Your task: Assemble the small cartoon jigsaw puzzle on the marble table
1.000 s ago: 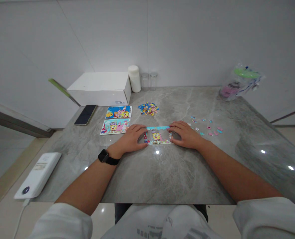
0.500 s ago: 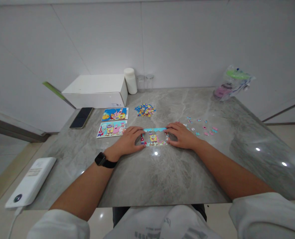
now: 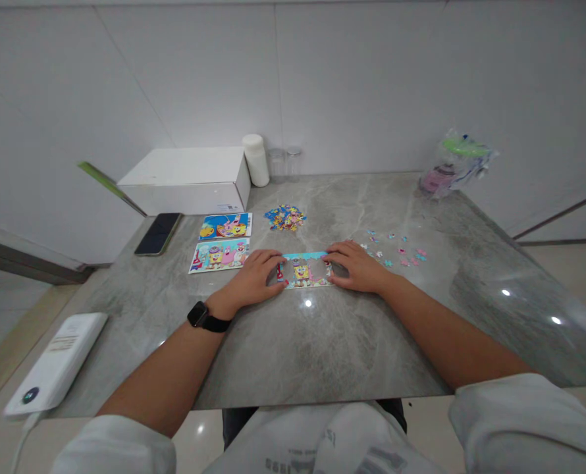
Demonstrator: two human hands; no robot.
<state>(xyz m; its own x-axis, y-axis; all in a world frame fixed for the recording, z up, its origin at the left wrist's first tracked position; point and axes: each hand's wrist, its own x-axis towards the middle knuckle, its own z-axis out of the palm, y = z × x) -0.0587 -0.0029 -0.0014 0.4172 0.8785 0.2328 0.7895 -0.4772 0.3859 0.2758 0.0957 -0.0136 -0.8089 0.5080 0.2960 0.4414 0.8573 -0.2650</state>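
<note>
A partly assembled jigsaw puzzle (image 3: 301, 272) lies flat on the grey stone-patterned table, with a yellow cartoon figure in its middle and gaps on both sides of that figure. My left hand (image 3: 257, 276), with a black watch at the wrist, grips the puzzle's left edge between thumb and fingers. On the right edge, my right hand (image 3: 356, 266) holds it the same way. Two picture cards lie left of the puzzle: the nearer card (image 3: 220, 255) shows a row of cartoon figures, the farther card (image 3: 225, 226) is mostly blue. Loose puzzle pieces (image 3: 405, 259) are scattered beyond my right hand.
A heap of puzzle pieces (image 3: 284, 217) sits behind the puzzle. Farther back stand a white box (image 3: 184, 178), a white bottle (image 3: 256, 161) and two glasses (image 3: 286, 164). A phone (image 3: 159, 234) and a power bank (image 3: 56, 365) are left; a plastic bag (image 3: 453, 168) is back right.
The whole view has shifted slightly, so everything appears a little farther left. Both hands keep their hold on the puzzle's sides, with no clear movement of the pieces.
</note>
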